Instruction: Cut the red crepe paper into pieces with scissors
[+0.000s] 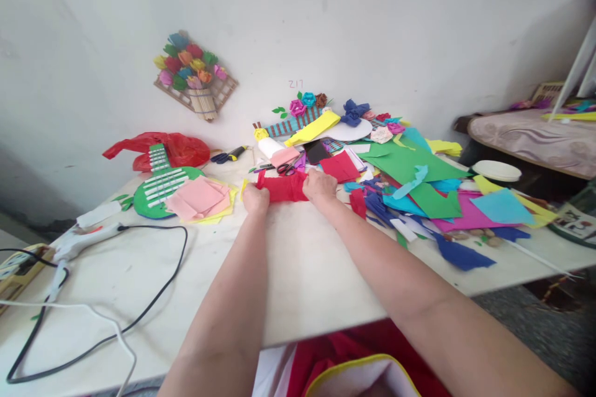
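A strip of red crepe paper (285, 188) stretches between my two hands, low over the white table (321, 267). My left hand (256, 198) grips its left end, fingers curled round it. At the other end, my right hand (320, 187) is closed on the paper, the fingertips partly hidden. Just behind lie a pair of scissors (289, 165) and a dark phone-like slab (316, 152). Another red paper piece (341, 167) rests beyond my right hand. Left of my left hand is a stack of pink paper squares (200, 197) on yellow sheets.
A glue gun (88, 240) with a looping black cord (179, 260) lies at left. Near it are a green guitar-shaped craft (161, 186), a red plastic bag (179, 149) and pliers (229, 155). Coloured paper scraps, including a green sheet (410, 158), cover the right side.
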